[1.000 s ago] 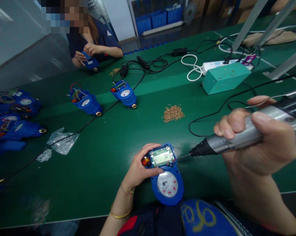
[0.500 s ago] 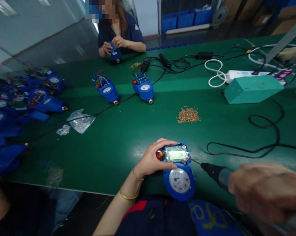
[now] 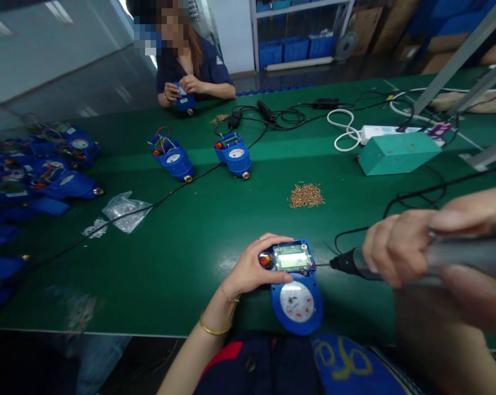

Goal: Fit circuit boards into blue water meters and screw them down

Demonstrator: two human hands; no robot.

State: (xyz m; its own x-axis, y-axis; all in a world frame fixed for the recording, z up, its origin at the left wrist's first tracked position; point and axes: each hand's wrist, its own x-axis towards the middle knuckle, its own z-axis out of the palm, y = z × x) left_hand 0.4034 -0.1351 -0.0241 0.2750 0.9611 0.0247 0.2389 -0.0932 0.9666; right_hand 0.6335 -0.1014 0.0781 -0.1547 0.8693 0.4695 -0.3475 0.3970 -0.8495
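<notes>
Two hands on one blue meter (image 3: pixel 296 285) at near bench (image 3: pixel 182 258) edge.
Left hand (image 3: pixel 252 269) clamped over meter's open top beside display board; right hand (image 3: pixel 400 247) gripping electric screwdriver (image 3: pixel 396 262), bit tip at board's right edge. Cover not yet on. Loose screw pile (image 3: pixel 306 195), two open meters (image 3: pixel 174 156), more stacked far left; likely mid-fastening.
</notes>
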